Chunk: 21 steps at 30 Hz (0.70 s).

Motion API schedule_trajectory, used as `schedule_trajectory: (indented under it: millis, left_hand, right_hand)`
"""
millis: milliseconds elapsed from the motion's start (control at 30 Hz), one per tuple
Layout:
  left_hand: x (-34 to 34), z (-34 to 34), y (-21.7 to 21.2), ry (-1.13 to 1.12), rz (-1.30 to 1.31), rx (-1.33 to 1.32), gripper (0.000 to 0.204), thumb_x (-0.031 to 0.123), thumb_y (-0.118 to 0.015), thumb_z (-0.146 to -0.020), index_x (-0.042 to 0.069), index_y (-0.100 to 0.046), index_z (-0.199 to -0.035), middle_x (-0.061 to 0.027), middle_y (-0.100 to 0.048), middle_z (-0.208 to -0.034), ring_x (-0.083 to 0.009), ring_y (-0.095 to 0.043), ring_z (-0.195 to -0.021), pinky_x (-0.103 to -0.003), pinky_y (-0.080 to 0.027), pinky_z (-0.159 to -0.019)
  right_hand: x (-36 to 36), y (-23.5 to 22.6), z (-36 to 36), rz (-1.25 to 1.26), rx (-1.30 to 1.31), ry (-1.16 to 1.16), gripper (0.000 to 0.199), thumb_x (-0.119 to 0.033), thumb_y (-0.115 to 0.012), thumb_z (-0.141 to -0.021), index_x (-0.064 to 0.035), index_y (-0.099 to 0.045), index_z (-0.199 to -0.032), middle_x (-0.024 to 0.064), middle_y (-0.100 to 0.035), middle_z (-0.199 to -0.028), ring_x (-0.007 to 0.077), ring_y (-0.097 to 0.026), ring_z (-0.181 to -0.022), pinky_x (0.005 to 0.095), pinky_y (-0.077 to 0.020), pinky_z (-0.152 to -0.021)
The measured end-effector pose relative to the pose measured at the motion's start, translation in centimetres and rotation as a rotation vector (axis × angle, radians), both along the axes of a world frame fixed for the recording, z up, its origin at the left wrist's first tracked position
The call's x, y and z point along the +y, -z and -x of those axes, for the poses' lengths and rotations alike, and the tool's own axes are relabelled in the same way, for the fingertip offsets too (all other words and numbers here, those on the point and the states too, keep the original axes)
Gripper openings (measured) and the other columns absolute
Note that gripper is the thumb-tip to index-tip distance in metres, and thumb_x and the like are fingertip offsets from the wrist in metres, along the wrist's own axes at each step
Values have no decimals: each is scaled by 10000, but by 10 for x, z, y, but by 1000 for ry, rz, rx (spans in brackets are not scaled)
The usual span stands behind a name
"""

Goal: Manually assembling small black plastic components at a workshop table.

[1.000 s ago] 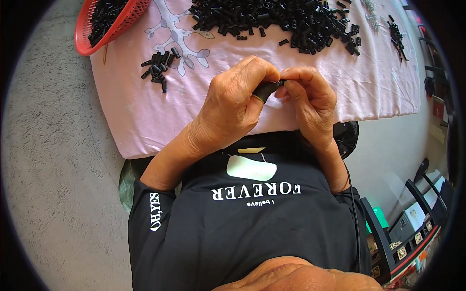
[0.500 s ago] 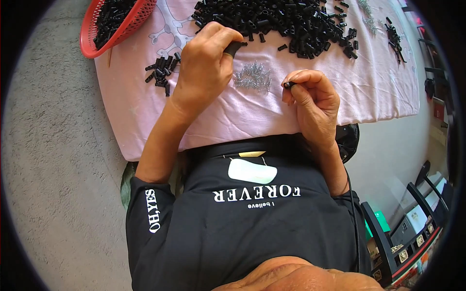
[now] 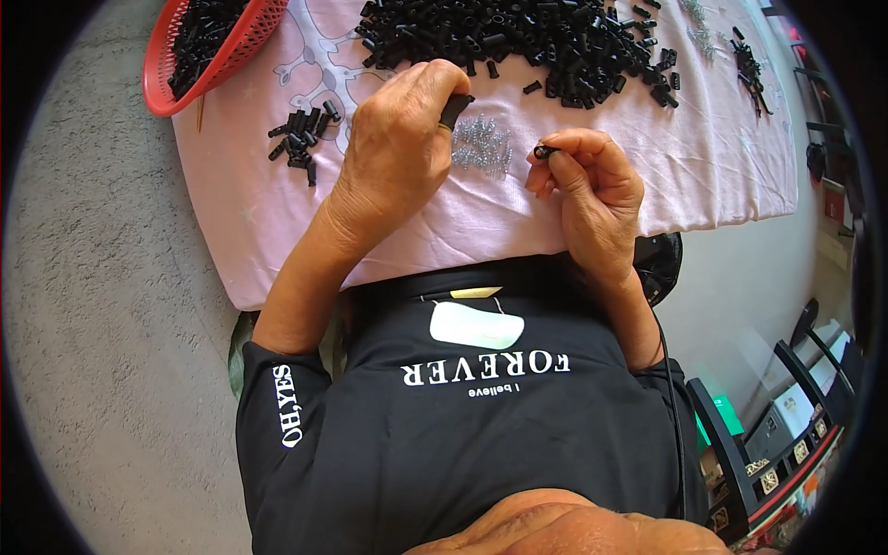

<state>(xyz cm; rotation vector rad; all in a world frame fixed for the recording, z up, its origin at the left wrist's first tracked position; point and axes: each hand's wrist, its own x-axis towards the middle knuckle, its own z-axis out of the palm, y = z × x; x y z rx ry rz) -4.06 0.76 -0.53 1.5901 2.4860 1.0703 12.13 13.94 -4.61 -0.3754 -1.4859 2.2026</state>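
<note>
Hands apart, both over the near half of the tabletop (image 3: 407, 250), which has a pink printed cloth on it. Right hand (image 3: 597, 194): thumb and fingers pinch one short black tubular piece (image 3: 544, 152), open end showing, piece clear of the cloth. Left hand (image 3: 398, 148): back up, fingers curled, black finger cover (image 3: 454, 111) on one digit; fingertips mostly hidden, can't tell whether anything is gripped there. It sits at the left edge of a heap of small silvery parts (image 3: 483, 146); contact with the heap can't be told. That heap lies between the two hands, parts too small to identify

Around them: big pile of loose black pieces (image 3: 518, 37) at the far side, a few strays along its near edge. Small black cluster (image 3: 302, 141) left of the left hand, well apart from the big pile. Red perforated basket (image 3: 157, 83) at far left, tilted, more black pieces inside; thin stick (image 3: 201, 113) just beside its lower edge. Far right: second silvery scatter (image 3: 699, 32), then a bunch of thin black parts (image 3: 747, 72) near the tabletop edge. Person wears a black top (image 3: 481, 444), forearms bare
</note>
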Motion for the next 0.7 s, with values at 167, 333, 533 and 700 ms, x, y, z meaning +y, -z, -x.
schedule_trajectory:
  millis: [167,333,533,700]
  left_hand:
    - [-3,-14,-7,95,-152,-390,233,-126,-634,-752,-1,-598,-946,-117,-622,-831,-245,-665,-770,-323,-528,-688]
    - [-2,-29,-3,168,-217,-560,246,-141,-612,-731,-13,-605,-940,-112,-624,-826,-236,-663,-767,-326,-530,-692]
    - [-6,-30,-6,206,-71,-614,231,-152,-616,-821,-39,-596,-1022,-68,-621,-968,-124,-633,-934,-261,-527,-861]
    - [-2,-34,2,157,-224,-766,232,-146,-594,-757,-31,-621,-957,-85,-639,-857,-151,-660,-818,-272,-537,-754]
  right_hand:
    - [0,0,0,2,-21,7,144,3,-579,-973,33,-621,-1108,73,-680,-872,95,-640,-758,221,-532,-708]
    - [-1,-2,0,16,-27,3,156,6,-578,-973,35,-607,-1123,73,-682,-878,96,-642,-766,221,-533,-718]
    - [1,-2,-1,34,-37,-31,156,4,-579,-973,40,-604,-1122,75,-680,-871,97,-642,-772,220,-531,-720]
    - [1,-2,-1,16,-18,-39,145,6,-580,-971,40,-611,-1109,75,-679,-856,98,-642,-770,219,-530,-718]
